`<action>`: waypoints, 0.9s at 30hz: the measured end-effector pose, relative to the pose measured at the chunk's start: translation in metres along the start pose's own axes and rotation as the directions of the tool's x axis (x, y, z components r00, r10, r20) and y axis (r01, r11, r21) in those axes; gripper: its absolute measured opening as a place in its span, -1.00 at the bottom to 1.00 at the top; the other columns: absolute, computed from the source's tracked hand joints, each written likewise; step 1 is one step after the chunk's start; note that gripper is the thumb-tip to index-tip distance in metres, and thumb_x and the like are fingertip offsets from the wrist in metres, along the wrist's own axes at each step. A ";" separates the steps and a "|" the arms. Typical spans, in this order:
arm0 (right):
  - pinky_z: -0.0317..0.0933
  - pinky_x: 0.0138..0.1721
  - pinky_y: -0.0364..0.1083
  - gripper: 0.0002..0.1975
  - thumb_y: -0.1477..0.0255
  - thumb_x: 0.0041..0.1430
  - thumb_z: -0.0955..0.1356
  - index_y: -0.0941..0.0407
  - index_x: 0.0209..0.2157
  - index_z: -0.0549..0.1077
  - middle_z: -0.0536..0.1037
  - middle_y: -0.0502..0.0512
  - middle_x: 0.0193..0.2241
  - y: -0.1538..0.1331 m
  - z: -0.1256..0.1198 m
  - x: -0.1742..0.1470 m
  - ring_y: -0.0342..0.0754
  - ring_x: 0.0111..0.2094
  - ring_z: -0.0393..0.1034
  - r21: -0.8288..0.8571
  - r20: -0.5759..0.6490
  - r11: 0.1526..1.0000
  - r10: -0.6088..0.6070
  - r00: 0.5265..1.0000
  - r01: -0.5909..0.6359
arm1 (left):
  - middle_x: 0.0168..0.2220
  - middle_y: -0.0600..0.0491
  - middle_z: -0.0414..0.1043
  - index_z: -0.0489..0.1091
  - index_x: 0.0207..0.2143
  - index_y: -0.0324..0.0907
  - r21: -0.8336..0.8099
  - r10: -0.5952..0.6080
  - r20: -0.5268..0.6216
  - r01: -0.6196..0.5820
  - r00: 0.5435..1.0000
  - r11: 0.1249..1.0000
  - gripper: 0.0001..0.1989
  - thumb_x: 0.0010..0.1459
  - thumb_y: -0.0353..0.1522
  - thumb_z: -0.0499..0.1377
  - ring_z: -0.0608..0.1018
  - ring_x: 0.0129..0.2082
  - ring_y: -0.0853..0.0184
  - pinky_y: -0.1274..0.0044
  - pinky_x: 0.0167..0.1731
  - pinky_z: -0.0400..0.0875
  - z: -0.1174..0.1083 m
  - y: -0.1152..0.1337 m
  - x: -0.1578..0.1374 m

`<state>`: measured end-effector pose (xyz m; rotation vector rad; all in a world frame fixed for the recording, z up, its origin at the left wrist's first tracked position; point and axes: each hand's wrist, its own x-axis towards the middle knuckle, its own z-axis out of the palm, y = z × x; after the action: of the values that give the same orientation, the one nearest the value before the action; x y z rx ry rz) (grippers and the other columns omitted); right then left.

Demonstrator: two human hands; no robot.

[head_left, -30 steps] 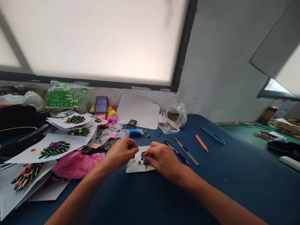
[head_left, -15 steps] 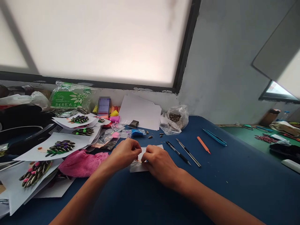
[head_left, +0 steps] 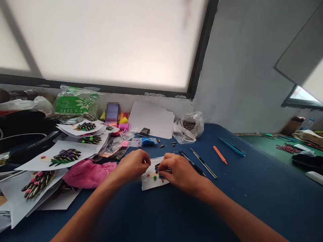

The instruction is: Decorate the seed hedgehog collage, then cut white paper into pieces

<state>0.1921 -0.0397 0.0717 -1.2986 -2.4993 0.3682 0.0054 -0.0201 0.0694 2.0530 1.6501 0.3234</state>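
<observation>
A small white card (head_left: 149,183) lies on the blue table between my hands. It carries pale clay, a green clay dot (head_left: 154,177), small brown and orange bits, blue clay and dark striped sunflower seeds (head_left: 157,166). My right hand (head_left: 178,171) rests over the card's right side, thumb and fingers pinched at the seeds and blue clay. Whatever lies between those fingertips is hidden. My left hand (head_left: 135,164) hovers at the card's left edge, its fingers curled and thumb against the forefinger; I cannot make out anything in that pinch.
Seed-decorated cards (head_left: 37,160) pile up at left, beside a pink cloth (head_left: 89,174). Behind are a green seed bag (head_left: 75,104), white paper (head_left: 151,117), a blue clay packet (head_left: 148,141) and a plastic bag of seeds (head_left: 189,126). Pens (head_left: 203,163), an orange marker (head_left: 220,155) and blue tweezers (head_left: 232,146) lie right.
My hands have moved apart a little, the right one shifting rightward. More of the card shows, including its green dot and blue clay. The view has shifted slightly.
</observation>
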 end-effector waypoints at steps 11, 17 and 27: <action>0.11 -0.30 -0.15 -0.88 0.50 0.16 0.36 0.12 -0.29 0.57 0.49 0.07 -0.32 -0.008 0.015 -0.001 -0.09 -0.29 0.36 -0.157 0.097 0.984 -0.076 0.992 0.090 | -0.31 -0.01 0.56 0.54 -0.43 -0.11 0.121 0.017 0.014 -0.019 1.000 0.992 -0.77 -0.05 -0.50 0.10 0.55 -0.25 0.19 0.52 -0.38 0.28 0.001 -0.002 -0.001; 0.11 -0.30 -0.15 -0.90 0.51 0.15 0.37 0.14 -0.31 0.56 0.50 0.07 -0.32 -0.009 0.018 -0.004 -0.09 -0.31 0.36 -0.120 0.079 0.988 -0.087 0.993 0.096 | -0.33 -0.01 0.56 0.55 -0.43 -0.12 0.136 0.015 0.017 -0.017 1.000 0.991 -0.76 -0.06 -0.50 0.09 0.55 -0.29 0.20 0.52 -0.42 0.26 0.001 -0.002 -0.002; 0.08 -0.35 -0.16 -0.91 0.51 0.16 0.38 0.13 -0.35 0.57 0.49 0.04 -0.36 -0.001 -0.023 -0.001 -0.15 -0.37 0.33 -0.012 -0.044 0.997 0.078 0.996 -0.078 | -0.34 0.02 0.57 0.56 -0.42 -0.10 0.133 0.004 0.032 -0.008 0.999 0.991 -0.74 -0.07 -0.50 0.09 0.56 -0.31 0.22 0.53 -0.44 0.26 0.000 0.000 -0.003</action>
<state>0.2002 -0.0393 0.0929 -1.3972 -2.4246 0.3369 0.0044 -0.0224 0.0696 2.1489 1.6873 0.1858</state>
